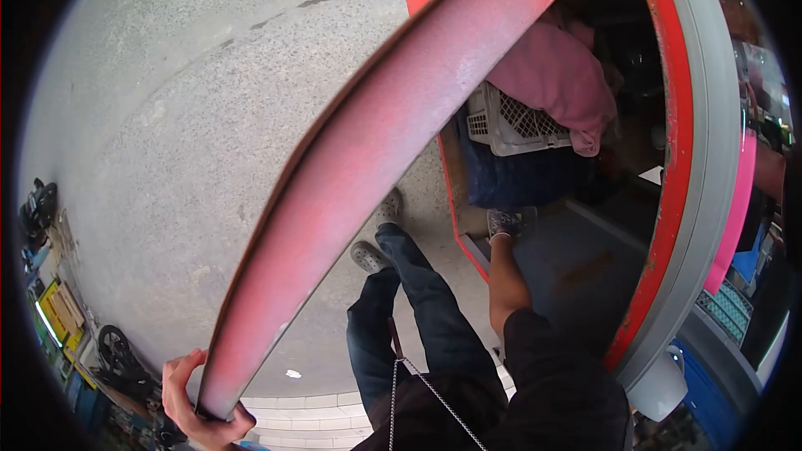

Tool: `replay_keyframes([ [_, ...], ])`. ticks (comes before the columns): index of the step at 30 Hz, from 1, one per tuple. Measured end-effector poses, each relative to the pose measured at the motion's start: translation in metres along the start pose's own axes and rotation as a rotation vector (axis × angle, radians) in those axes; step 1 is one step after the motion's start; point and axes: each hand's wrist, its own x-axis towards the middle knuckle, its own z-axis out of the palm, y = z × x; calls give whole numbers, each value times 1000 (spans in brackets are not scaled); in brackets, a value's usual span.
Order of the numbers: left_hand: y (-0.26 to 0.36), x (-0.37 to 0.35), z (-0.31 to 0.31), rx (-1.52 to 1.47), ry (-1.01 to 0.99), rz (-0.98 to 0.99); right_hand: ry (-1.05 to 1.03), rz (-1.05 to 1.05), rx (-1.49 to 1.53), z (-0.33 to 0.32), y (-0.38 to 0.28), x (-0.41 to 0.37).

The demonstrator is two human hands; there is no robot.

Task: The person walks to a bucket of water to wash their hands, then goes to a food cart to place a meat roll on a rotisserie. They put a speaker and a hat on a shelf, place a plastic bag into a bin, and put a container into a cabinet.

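Observation:
A long, curved red panel with a worn, whitish inner face runs diagonally across the view. At its lower left end my left hand grips the edge, the thumb on one side and the fingers on the other. My right hand reaches into the dark interior of a red-rimmed compartment. It is beside a clear, see-through item that I cannot make out; its fingers are too small and dark to read. Just beyond it are a dark blue cloth, a white plastic basket and a pink cloth.
Grey speckled floor lies at the left, with my legs and grey clogs below the panel. A white rounded object is at the lower right. Wheels and colourful goods stand at the far left.

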Motion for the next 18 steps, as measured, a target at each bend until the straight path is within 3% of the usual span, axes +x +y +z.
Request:
replay_keyframes([
  [4, -3, 1, 0, 43, -38, 26, 194, 138, -53, 0, 6, -2],
  [7, 2, 5, -1, 61, 4, 64, 633, 328, 106, 3, -1, -53],
  [9, 6, 6, -4, 54, -3, 47, 860, 86, -365, -1, -3, -87],
  [10, 4, 5, -4, 40, -5, 44, 852, 87, -359, -3, 3, -80],
  [11, 2, 5, -4, 24, -10, 45, 617, -137, -597, -6, 18, -53],
  [13, 2, 3, -3, 33, 15, 55, 366, -363, -798, -7, 37, 6],
  [15, 1, 3, -4, 29, -25, 22, -157, -465, -559, -4, 40, 54],
  [18, -32, -30, -7, 215, 16, 76, -169, -368, -547, -15, 9, -18],
])
